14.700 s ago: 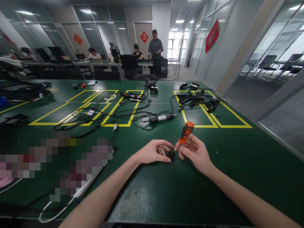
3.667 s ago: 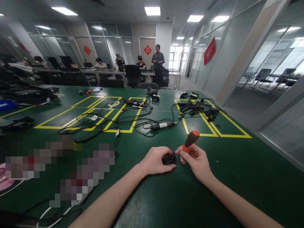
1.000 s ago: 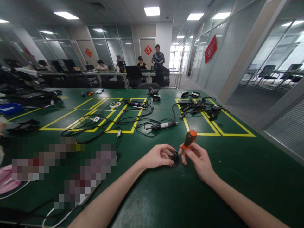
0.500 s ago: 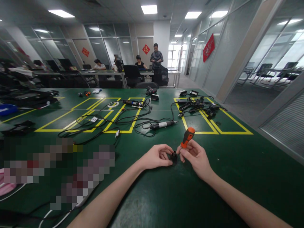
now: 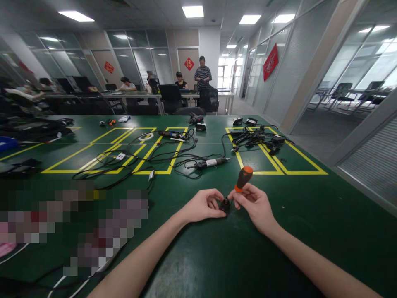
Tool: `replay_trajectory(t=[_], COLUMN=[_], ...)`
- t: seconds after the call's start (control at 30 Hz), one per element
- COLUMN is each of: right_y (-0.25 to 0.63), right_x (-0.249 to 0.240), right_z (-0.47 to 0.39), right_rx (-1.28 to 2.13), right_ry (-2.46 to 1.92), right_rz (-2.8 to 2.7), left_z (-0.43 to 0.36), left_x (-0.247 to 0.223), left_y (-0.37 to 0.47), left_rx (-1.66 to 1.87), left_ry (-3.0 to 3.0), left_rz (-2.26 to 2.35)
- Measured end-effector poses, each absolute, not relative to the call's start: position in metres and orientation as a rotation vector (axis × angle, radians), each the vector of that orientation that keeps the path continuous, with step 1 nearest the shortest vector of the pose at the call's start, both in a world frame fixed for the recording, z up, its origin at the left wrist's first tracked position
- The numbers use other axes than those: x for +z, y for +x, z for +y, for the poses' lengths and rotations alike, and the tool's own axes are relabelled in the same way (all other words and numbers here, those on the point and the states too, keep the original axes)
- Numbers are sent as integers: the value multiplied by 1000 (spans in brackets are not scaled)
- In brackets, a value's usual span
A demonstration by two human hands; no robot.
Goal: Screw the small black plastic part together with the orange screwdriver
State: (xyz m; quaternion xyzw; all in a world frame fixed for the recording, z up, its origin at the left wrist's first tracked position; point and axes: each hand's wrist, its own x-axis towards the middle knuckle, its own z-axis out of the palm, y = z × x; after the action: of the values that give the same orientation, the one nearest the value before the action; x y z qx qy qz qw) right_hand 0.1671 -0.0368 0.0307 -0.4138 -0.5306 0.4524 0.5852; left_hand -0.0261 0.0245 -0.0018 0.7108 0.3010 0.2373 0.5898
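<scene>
A small black round plastic part [image 5: 225, 204] is pinched on the green table top [image 5: 217, 256] by the fingers of the left hand [image 5: 201, 205], while the right hand [image 5: 252, 203] is closed round the orange-and-black-handled screwdriver [image 5: 242, 179], tilted with its tip down at the part. The tip itself is hidden, so its seating probably should be checked by feel. The step is judged best done with the part pressed flat and the tool kept in line with the fastener.
</scene>
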Motion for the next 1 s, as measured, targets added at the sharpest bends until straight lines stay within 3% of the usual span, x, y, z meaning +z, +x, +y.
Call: replay_trajectory(t=[1.0], right_y=[170], right_x=[29], right_z=[-34], right_rx=[1068], right_ry=[-969], right_rz=[-1306], left_z=[24], left_x=[0], left_y=[-26], left_rx=[540], left_ry=[1660], left_rz=[704])
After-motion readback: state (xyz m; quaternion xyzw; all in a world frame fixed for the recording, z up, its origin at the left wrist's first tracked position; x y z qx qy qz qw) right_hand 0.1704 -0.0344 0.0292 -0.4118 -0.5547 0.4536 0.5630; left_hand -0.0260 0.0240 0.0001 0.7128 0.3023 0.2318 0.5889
